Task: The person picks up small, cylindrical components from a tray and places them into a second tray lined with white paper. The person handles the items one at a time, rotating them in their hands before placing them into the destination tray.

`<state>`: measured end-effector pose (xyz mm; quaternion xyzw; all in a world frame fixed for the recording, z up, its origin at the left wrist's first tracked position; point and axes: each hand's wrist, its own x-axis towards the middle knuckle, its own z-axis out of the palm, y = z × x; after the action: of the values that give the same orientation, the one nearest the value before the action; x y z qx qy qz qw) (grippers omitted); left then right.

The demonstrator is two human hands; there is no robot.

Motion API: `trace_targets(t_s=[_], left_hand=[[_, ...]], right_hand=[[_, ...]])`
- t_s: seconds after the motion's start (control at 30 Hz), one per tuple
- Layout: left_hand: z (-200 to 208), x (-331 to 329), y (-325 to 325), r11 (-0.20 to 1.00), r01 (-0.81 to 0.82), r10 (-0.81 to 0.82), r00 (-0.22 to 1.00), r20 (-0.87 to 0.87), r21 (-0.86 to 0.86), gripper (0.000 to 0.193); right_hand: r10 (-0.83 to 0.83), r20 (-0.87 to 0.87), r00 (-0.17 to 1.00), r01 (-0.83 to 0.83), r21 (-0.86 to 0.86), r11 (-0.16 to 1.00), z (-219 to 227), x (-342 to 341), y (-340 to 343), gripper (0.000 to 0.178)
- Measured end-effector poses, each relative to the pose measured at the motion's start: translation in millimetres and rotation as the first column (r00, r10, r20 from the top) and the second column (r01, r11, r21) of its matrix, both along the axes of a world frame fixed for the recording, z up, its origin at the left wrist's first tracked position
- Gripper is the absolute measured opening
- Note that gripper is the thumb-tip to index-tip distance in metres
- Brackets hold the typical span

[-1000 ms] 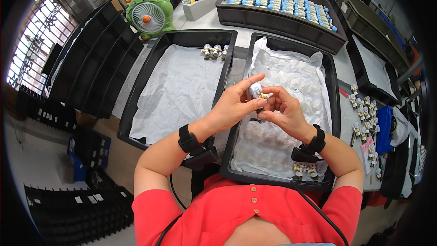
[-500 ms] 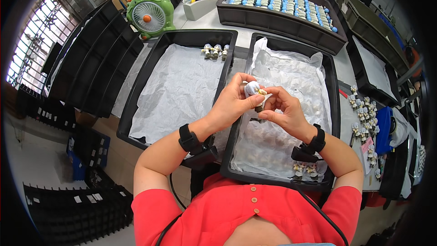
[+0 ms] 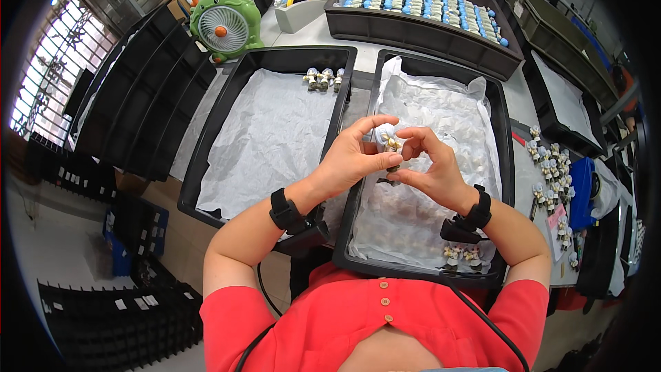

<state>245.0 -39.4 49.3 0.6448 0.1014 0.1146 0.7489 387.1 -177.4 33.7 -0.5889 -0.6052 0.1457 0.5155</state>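
Note:
A small figurine (image 3: pixel 390 139) with a pale lilac-white head, yellow details and a dark base stands upright between my hands. My left hand (image 3: pixel 352 157) pinches it from the left, thumb low and fingers at the head. From the other side my right hand (image 3: pixel 435 171) grips it between thumb and forefinger. Both hands are above a paper-lined black tray (image 3: pixel 507 158), where lumpy shapes show under the white paper (image 3: pixel 427 217). A few similar figurines (image 3: pixel 463 255) lie at that tray's near right corner. Three more figurines (image 3: pixel 323 79) stand at the far right corner of the left black tray (image 3: pixel 187 186).
A green animal-shaped fan (image 3: pixel 226 24) and a tape dispenser (image 3: pixel 300 12) stand behind the left tray. Farther back, a large bin (image 3: pixel 420 38) holds rows of blue-and-white pieces. On the right lie several loose figurines (image 3: pixel 551 169) beside a blue box (image 3: pixel 584 193). Dark trays (image 3: pixel 148 96) lean at left.
The figurine has turned so more of its yellow details show. My right hand's fingers have closed in on its side; my left hand has stayed nearly in place.

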Motion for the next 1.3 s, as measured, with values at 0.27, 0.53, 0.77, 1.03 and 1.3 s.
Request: trace_targets(t_s=[0.27,0.53,0.77,1.03,1.3], left_hand=[[-3.6,2.5,-1.0,0.989,0.085,-0.082,0.996,0.029,-0.125,0.071],[-4.7,2.9,-5.8,0.994,0.102,-0.100,0.994,0.040,-0.042,0.076],[-8.8,4.0,-3.7,0.996,0.017,-0.019,1.000,-0.017,-0.089,0.051],[-6.8,3.5,-3.2,0.990,0.005,-0.008,1.000,-0.019,-0.143,0.046],[-6.6,3.4,-3.3,0.992,-0.014,0.014,1.000,-0.003,-0.128,0.048]], right_hand=[[-0.094,0.206,0.974,0.067,0.134,0.989,6.5,-2.6,1.7,0.067],[-0.043,0.227,0.973,0.014,0.128,0.992,2.7,0.0,3.4,0.068],[-0.090,0.271,0.958,0.051,0.146,0.988,2.1,2.1,5.0,0.068],[-0.053,0.179,0.982,0.037,0.092,0.995,3.6,4.7,3.5,0.069],[-0.027,0.113,0.993,0.025,0.022,0.999,6.9,5.7,1.9,0.071]])
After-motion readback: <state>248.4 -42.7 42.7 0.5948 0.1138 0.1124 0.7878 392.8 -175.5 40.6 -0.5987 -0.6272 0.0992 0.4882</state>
